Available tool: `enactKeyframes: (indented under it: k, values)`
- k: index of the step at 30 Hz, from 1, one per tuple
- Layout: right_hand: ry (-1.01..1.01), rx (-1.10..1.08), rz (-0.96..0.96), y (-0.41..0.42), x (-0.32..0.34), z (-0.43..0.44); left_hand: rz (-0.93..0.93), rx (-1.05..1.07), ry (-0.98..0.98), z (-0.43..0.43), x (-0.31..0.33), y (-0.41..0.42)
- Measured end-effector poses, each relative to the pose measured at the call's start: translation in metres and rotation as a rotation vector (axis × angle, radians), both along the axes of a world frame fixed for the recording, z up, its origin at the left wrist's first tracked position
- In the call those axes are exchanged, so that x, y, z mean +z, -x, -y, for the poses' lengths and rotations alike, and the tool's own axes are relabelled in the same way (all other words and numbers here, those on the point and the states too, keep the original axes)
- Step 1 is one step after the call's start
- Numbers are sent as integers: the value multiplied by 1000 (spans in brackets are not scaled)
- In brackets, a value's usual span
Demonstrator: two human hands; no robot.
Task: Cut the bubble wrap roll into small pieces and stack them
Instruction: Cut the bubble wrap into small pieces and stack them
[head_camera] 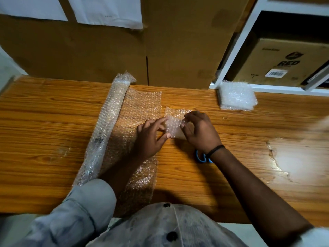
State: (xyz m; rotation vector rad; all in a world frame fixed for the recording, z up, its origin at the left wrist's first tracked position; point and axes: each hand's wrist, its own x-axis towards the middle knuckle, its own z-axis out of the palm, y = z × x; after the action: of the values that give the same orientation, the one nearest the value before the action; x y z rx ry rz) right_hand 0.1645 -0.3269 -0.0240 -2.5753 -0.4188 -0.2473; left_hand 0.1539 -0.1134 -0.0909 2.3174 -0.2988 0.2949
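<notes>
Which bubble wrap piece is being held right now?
The small piece pinched by left hand and right hand; the stack and roll lie on the table.

Worn on the head; wide-angle; facing forward and steeply down onto the table (240, 125). Close in: left hand (149, 138) and right hand (199, 134) just below frame centre, forearms running in from the bottom corners, shirt (169, 227) filling the bottom edge. Straight ahead, across the top: box (106, 50), then shelf (236, 56) at frame right.
</notes>
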Motion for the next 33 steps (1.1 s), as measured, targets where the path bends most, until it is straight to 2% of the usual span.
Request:
enactKeyframes:
  k: [7, 11, 15, 17, 19, 22, 24, 27, 30, 33]
  values:
    - [23, -33, -86, -80, 4, -9, -132, 86, 217, -1, -12, -18]
    - [67, -95, -154, -107, -6, -15, -122, 133, 156, 2, -12, -17]
    - [-129, -302, -53, -81, -2, -32, -96, 168, 129, 3, -12, -16]
    - [-75, -224, 55, -52, -4, -41, -93, 178, 120, 3, -13, -15]
    - [58, -97, 84, -26, -19, -42, -81, 186, 107, 4, -13, -14]
    - [266, 43, -53, -3, -44, -34, -66, 185, 86, 4, -13, -14]
    - [282, 81, -86, 3, -49, -29, -50, 179, 86, 4, -14, -14]
    - [270, 64, 18, 4, -47, -22, -42, 172, 81, 4, -13, -13]
    - [349, 59, -87, 2, -53, -21, -35, 176, 91, 3, -14, -14]
    - [304, 49, -93, 4, -56, -21, -30, 164, 107, 3, -15, -14]
